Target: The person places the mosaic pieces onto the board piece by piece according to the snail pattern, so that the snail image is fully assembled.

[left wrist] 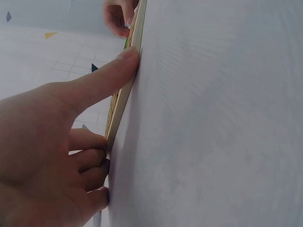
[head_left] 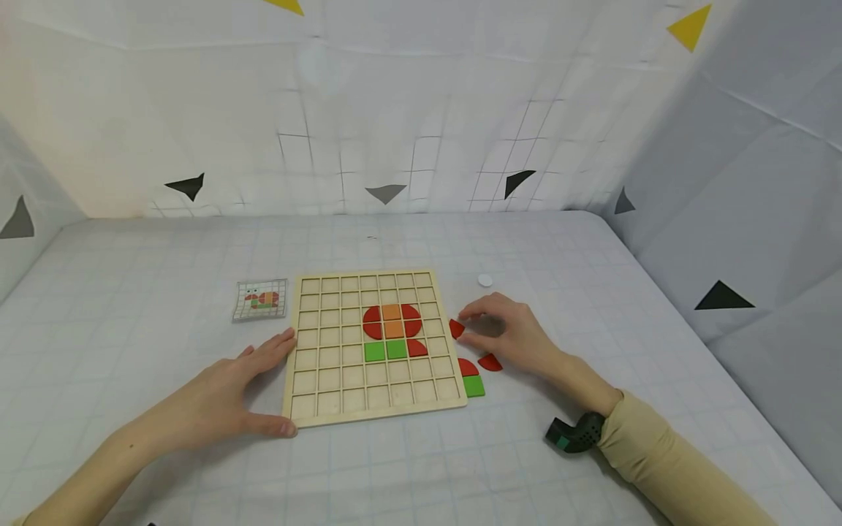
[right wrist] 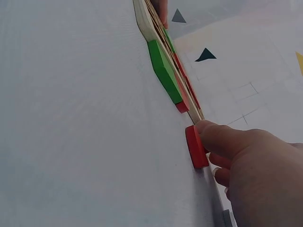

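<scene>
Left hand (head_left: 220,394): spread loose, fingertips touching board (head_left: 354,377)
Right hand (head_left: 509,332): grasp unclear, fingertips at loose red piece (head_left: 456,329)
Red piece: probably light, stiff; pinch opposite edges

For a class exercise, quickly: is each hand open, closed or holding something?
Left hand: open, touching the left edge of the board.
Right hand: at a red piece; whether it is gripped cannot be told.
</scene>
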Tool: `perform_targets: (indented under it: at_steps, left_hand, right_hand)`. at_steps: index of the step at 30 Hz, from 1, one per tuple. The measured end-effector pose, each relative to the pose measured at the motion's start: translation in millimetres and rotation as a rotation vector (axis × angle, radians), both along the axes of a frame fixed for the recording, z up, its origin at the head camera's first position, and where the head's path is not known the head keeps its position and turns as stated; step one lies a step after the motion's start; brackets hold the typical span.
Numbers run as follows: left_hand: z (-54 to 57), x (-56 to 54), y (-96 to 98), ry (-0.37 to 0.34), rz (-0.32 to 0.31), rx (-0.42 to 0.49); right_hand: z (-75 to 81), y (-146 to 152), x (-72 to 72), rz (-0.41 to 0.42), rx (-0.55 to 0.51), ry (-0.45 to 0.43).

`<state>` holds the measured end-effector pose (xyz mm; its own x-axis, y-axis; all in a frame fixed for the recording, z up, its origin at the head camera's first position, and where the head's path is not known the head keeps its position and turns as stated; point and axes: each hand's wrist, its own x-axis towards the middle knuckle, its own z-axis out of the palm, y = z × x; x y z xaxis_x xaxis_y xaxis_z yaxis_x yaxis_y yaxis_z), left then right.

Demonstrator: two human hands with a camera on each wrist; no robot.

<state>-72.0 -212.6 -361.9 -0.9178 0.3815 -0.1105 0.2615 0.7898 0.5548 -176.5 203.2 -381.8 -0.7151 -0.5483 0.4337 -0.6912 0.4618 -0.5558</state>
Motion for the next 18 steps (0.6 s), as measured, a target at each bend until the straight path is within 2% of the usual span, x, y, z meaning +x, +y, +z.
perform_targets:
  at_steps: [6,18]
  left_hand:
    - [-0.1,0.3,0.0,0.007,-0.003,0.003]
    - [-0.3,-0.1,0.0,0.009,0.0,0.002]
  right_hand:
    - [-14.1,7.9,-9.8,0.017,0.007,0.014]
    - [-14.1,6.5,-9.3,0.042,0.029,0.027]
